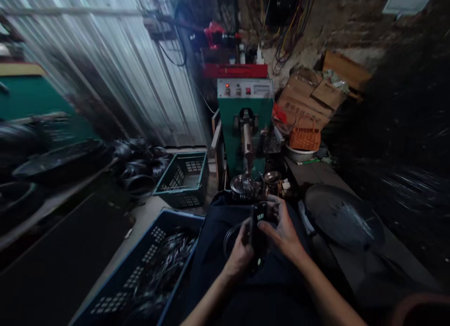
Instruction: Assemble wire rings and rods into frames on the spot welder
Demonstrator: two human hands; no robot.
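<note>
A dark smartphone [259, 239] is held upright above my lap, with a few lit digits showing on its black screen. My left hand [242, 248] grips its left edge, thumb pointing up. On the other side, my right hand [283, 227] has its thumb against the screen and its fingers behind the top right edge. Thin wire loops [230, 237] show just left of my left hand, over my dark trousers; whether that hand touches them I cannot tell. Beyond my hands stands a green machine [230, 129] with a metal arm [247, 141] and a small red light.
At the left a blue crate [130, 274] holds a tangle of metal pieces, behind it a green crate [188, 195]. A large round dark pan [342, 216] lies on the right bench. Cardboard boxes [305, 101] and an orange basket [305, 139] stand beside the machine.
</note>
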